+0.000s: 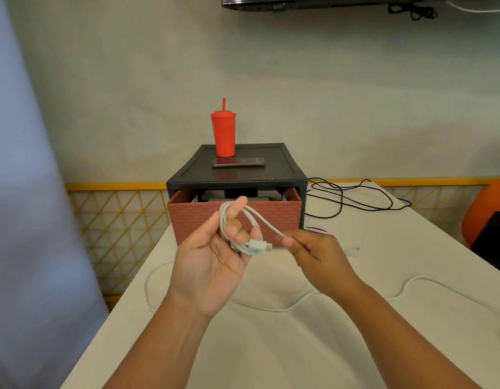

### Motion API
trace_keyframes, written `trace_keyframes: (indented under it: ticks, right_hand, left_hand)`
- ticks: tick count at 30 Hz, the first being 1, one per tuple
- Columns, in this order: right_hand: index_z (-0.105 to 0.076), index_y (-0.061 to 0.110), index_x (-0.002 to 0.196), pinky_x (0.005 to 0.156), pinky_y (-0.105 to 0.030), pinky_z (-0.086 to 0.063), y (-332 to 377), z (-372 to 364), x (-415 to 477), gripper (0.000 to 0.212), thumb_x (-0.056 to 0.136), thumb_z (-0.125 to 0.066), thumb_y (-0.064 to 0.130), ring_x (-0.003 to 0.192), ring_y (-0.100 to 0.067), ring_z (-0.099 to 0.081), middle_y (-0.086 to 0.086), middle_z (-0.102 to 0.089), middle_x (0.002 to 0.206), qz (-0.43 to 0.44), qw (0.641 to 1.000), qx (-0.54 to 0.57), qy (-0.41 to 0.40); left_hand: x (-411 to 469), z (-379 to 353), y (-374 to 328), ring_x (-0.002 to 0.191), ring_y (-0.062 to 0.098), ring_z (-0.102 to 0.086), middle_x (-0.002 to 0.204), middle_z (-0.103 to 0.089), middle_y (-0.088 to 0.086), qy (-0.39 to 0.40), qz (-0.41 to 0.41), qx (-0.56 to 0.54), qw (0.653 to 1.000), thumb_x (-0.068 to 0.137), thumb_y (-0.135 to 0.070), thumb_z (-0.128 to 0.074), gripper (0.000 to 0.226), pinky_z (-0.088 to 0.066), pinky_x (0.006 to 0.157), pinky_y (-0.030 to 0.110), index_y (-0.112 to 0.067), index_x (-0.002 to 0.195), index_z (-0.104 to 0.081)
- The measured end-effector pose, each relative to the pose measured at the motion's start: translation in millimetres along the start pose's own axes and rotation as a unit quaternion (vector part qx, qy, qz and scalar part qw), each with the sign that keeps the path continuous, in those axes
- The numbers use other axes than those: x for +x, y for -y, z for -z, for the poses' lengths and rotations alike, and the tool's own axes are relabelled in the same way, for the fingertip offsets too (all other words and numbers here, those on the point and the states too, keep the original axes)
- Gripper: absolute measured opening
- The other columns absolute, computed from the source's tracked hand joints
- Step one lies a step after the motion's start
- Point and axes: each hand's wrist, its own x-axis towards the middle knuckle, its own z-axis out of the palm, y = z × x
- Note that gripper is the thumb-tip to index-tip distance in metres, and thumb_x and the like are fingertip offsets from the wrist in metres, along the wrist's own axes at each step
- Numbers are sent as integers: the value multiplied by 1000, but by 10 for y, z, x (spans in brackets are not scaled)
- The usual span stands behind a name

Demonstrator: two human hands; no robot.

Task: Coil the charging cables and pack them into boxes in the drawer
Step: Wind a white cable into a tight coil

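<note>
A white charging cable (267, 221) is wound in loops around the fingers of my left hand (215, 254), with its plug end sticking out to the right. My right hand (313, 251) pinches the free stretch of that cable just right of the coil. Both hands hover above the table in front of the brick-patterned red drawer (274, 214), which stands pulled open from a black cabinet (237, 175). Pale boxes show dimly inside the drawer. A second white cable (271, 307) lies loose across the white table (271, 346). A black cable (352, 197) sprawls right of the cabinet.
A red tumbler with a straw (223, 133) and a phone (238, 162) sit on top of the cabinet. An orange chair (484, 209) stands at the right edge. A yellow lattice rail (117, 209) runs behind the table, left of a blue curtain.
</note>
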Motion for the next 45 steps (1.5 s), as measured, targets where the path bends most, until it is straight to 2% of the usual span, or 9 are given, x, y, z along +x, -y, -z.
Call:
trace_keyframes:
  ticks: [3,8,14,17,23,28,32,38,45]
  right_hand:
    - [-61,30,120,65,-23,-47,75,55,46,44,92,-35,50,79,-9,-61,9,-71,94,63,987,-141,37]
    - [-59,22,122,51,-30,-44,303,56,87,40,89,-41,36,63,-25,-61,-2,-69,77,174,955,-234,52]
    - [-65,14,76,36,-25,-41,440,80,129,6,72,-62,17,43,-22,-53,-1,-62,57,236,904,-355,22]
    - [-60,15,65,30,-23,-37,543,151,128,23,56,-80,10,36,-20,-48,1,-57,51,274,893,-357,13]
    - [-65,18,68,36,-20,-29,754,385,176,19,57,-80,13,41,-21,-54,3,-59,54,303,890,-341,-14]
    - [-67,17,75,56,-31,-44,840,615,301,16,79,-65,32,67,-21,-59,1,-65,70,165,947,-271,52]
    - [-70,18,72,61,-35,-47,753,643,293,21,71,-74,39,65,-14,-57,3,-66,67,114,984,-129,36]
    - [-69,27,72,65,-26,-49,705,594,258,12,80,-69,18,75,-8,-60,11,-67,70,82,995,1,51]
    - [-63,36,76,62,-8,-43,562,522,179,22,88,-59,18,71,1,-57,18,-65,71,41,995,86,2]
  left_hand:
    - [10,-48,-7,58,7,-60,61,-61,-2,2,-47,-1,999,83,-23,-45,44,-49,88,31,0,115,-63]
    - [67,-118,14,72,10,-69,76,-72,-1,7,-136,137,981,99,-17,-29,33,-57,71,23,-11,125,-49]
    - [167,-119,132,89,2,-65,92,-71,-7,8,-226,418,880,99,-11,-32,42,-51,74,16,-35,132,-23]
    - [240,-72,189,90,-5,-61,100,-65,-10,14,-256,512,820,99,-12,-34,45,-47,70,10,-39,130,-17]
    - [231,27,173,86,8,-53,86,-57,-16,-3,-167,597,785,95,-34,-34,29,-42,71,8,-31,119,-52]
    - [113,-3,137,79,8,-64,82,-72,-5,116,35,543,831,82,-68,-2,73,-47,83,22,-34,104,-63]
    - [0,-37,76,64,10,-49,59,-54,-2,162,74,524,833,76,-71,-16,90,-43,92,34,4,105,-56]
    - [-85,-120,112,45,9,-26,45,-29,-6,84,41,433,897,79,-43,-42,44,-47,63,18,-8,94,-64]
    - [-105,-145,70,34,5,-25,36,-26,-9,59,49,208,975,82,-31,-43,40,-45,51,21,-8,75,-74]
